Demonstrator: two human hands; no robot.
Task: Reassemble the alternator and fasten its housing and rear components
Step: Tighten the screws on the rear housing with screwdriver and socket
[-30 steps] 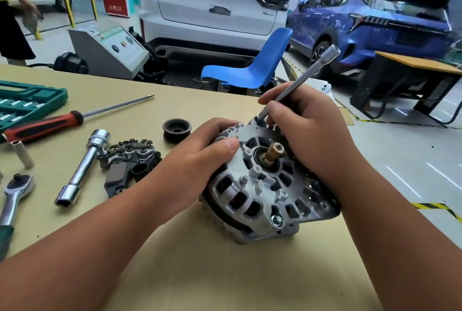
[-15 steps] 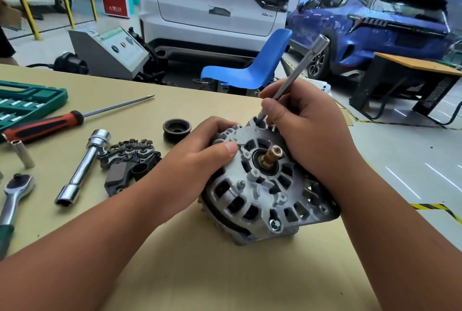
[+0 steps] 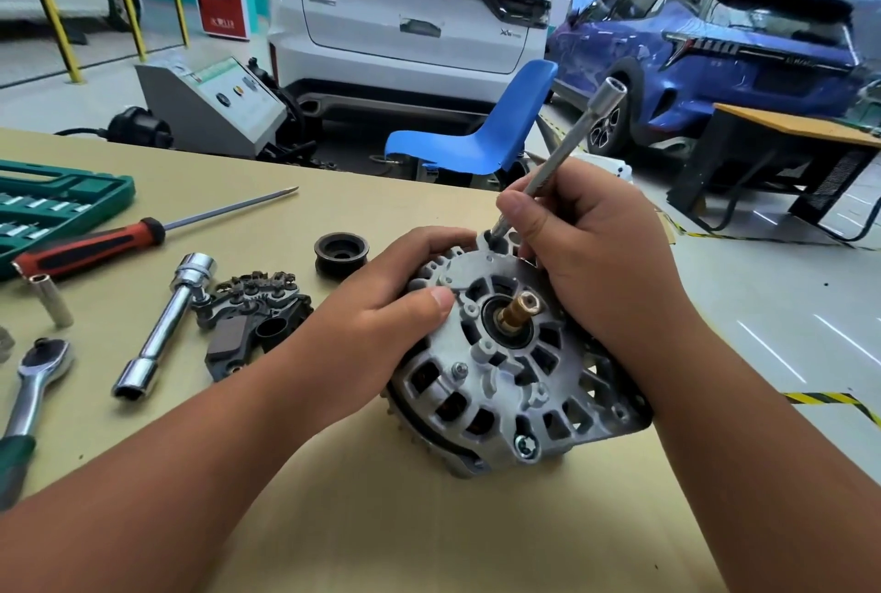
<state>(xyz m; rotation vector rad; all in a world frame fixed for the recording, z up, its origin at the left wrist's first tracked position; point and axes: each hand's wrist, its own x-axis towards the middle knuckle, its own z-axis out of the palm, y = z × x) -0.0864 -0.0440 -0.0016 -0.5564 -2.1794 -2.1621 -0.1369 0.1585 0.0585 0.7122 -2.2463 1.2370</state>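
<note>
Centre right of the frame: the alternator (image 3: 505,373) rests on the tan table (image 3: 381,525), tilted so that its ribbed silver rear face and brass-coloured shaft end (image 3: 517,313) turn toward the camera. The left hand (image 3: 381,316) grips the housing's upper left rim, fingers curled over the edge and thumb pressed flat on the rear face. The right hand (image 3: 596,258) pinches the slim shaft of a long socket driver (image 3: 567,153) between thumb and curled fingers. The tool's lower tip meets the top edge of the housing, and its socket end slants toward the upper right. A through-bolt head (image 3: 524,443) shows at the housing's lower rim. Left of the alternator lie a black rectifier assembly (image 3: 252,320), a dark pulley (image 3: 341,254), a chrome tubular socket (image 3: 164,325), a ratchet (image 3: 35,378), a small loose socket (image 3: 52,301), a red-handled screwdriver (image 3: 95,246) and a green socket case (image 3: 57,206). Beyond the table stand a blue chair (image 3: 476,139), a white car (image 3: 410,6) and a blue car (image 3: 715,53).
</note>
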